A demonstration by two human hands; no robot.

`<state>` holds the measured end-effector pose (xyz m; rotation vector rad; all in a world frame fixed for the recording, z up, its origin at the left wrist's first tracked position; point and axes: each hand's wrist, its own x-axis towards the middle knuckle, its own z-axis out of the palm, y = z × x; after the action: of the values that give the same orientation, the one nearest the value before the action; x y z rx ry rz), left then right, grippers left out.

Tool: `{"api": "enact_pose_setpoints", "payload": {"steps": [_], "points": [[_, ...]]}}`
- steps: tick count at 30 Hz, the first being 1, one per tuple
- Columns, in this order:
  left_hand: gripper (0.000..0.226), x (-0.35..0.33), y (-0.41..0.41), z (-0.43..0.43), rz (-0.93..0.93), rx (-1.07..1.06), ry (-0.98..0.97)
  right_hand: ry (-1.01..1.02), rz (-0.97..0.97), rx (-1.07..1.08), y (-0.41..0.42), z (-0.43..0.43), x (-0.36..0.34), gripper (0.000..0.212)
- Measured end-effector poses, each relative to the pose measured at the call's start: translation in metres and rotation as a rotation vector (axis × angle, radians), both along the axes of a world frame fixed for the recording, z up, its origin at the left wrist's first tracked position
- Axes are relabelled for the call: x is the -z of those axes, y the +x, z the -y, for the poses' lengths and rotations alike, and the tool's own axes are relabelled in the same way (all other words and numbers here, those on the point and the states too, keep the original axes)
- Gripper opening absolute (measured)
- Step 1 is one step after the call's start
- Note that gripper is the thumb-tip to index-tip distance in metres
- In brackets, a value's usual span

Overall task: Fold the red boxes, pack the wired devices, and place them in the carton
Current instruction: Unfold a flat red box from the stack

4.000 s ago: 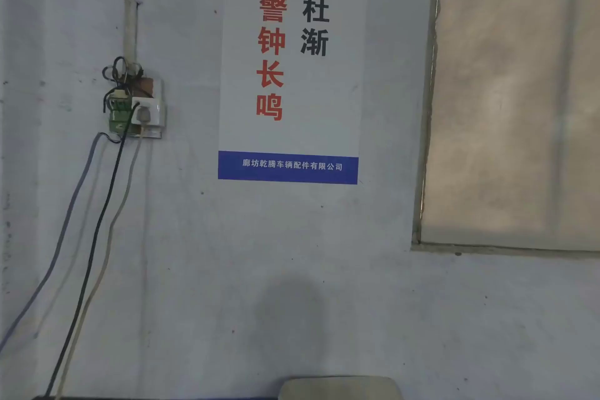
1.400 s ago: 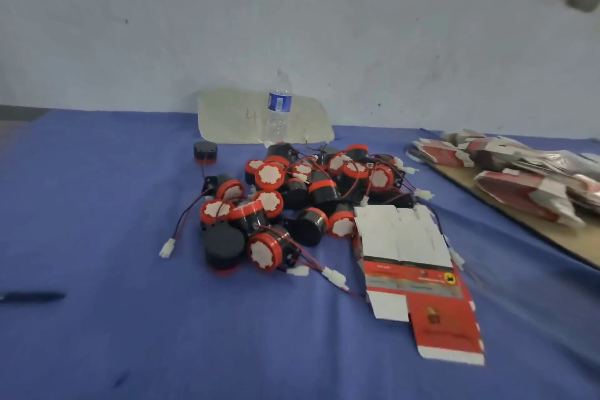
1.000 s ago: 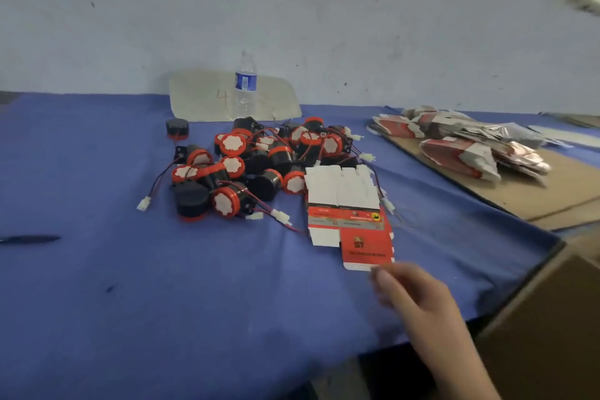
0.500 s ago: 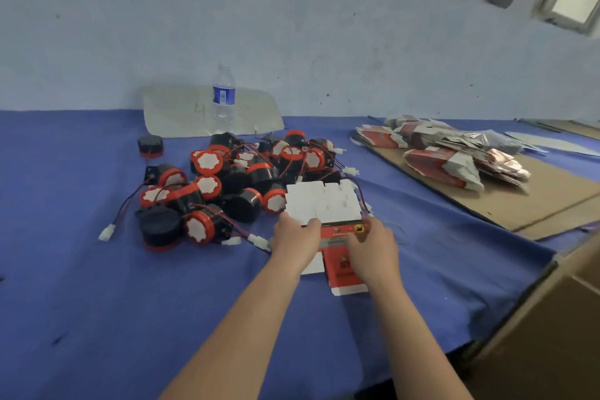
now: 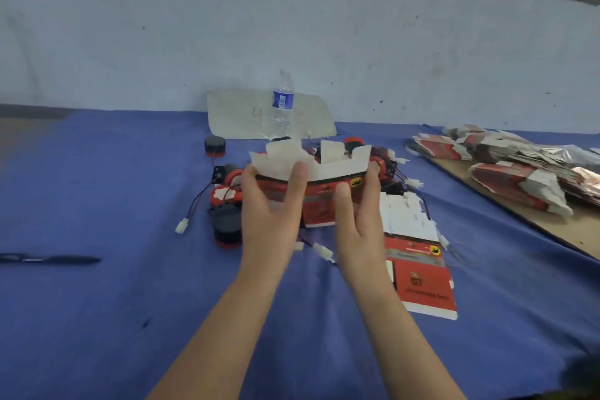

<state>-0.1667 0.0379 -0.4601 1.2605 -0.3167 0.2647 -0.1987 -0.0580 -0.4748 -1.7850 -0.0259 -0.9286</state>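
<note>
Hands first: we've got both on one flat red box, lifted off the blue cloth and held upright with its white flaps pointing up. Our left hand grips the left end, thumb on the printed face and fingers wrapped round behind. Our right hand pinches the right end the same way.

Right behind the box sits the pile of wired devices, black and red, with white plugs trailing out onto the cloth. One lone device stands further back on the left. A second flat box lies on the cloth just right of our right wrist.

Over on the right there's a stack of unfolded boxes on a cardboard sheet. A water bottle stands at the back in front of a pale board, and a pen lies far left.
</note>
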Motion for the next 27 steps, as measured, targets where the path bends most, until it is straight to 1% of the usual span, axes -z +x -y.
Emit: {"api": "enact_pose_setpoints", "payload": {"steps": [3, 4, 6, 8, 9, 11, 13, 15, 17, 20, 22, 25, 27], "points": [[0.061, 0.009, 0.009, -0.026, 0.021, 0.011, 0.007, -0.038, -0.074, -0.196, 0.021, -0.039, 0.009, 0.059], [0.06, 0.015, 0.012, -0.032, 0.026, 0.001, 0.019, -0.016, -0.085, -0.247, 0.027, -0.05, 0.012, 0.057], [0.052, 0.024, 0.019, -0.045, 0.035, -0.043, 0.048, 0.115, -0.09, -0.298, 0.038, -0.062, 0.017, 0.055], [0.04, 0.028, 0.029, -0.056, 0.057, -0.077, 0.096, 0.238, -0.089, -0.312, 0.045, -0.06, 0.019, 0.06], [0.038, 0.031, 0.036, -0.059, 0.057, -0.082, 0.114, 0.274, -0.101, -0.326, 0.05, -0.057, 0.021, 0.064], [0.042, 0.031, 0.041, -0.061, 0.074, -0.082, 0.137, 0.281, -0.101, -0.354, 0.052, -0.05, 0.021, 0.069], [0.048, 0.031, 0.039, -0.059, 0.12, -0.086, 0.16, 0.253, -0.088, -0.36, 0.053, -0.049, 0.02, 0.067], [0.048, 0.034, 0.033, -0.054, 0.158, -0.088, 0.164, 0.238, -0.07, -0.362, 0.051, -0.048, 0.019, 0.06], [0.039, 0.037, 0.031, -0.053, 0.186, -0.093, 0.141, 0.279, -0.067, -0.349, 0.048, -0.046, 0.02, 0.053], [0.022, 0.038, 0.029, -0.052, 0.209, -0.114, 0.106, 0.388, -0.095, -0.275, 0.046, -0.043, 0.027, 0.04], [0.017, 0.042, 0.029, -0.049, 0.221, -0.15, 0.13, 0.406, -0.107, -0.226, 0.048, -0.041, 0.031, 0.034], [0.027, 0.053, 0.032, -0.045, 0.187, -0.198, 0.23, 0.358, -0.067, -0.166, 0.05, -0.043, 0.035, 0.039], [0.034, 0.06, 0.036, -0.043, 0.137, -0.191, 0.289, 0.295, -0.025, -0.151, 0.051, -0.047, 0.038, 0.044]]}}
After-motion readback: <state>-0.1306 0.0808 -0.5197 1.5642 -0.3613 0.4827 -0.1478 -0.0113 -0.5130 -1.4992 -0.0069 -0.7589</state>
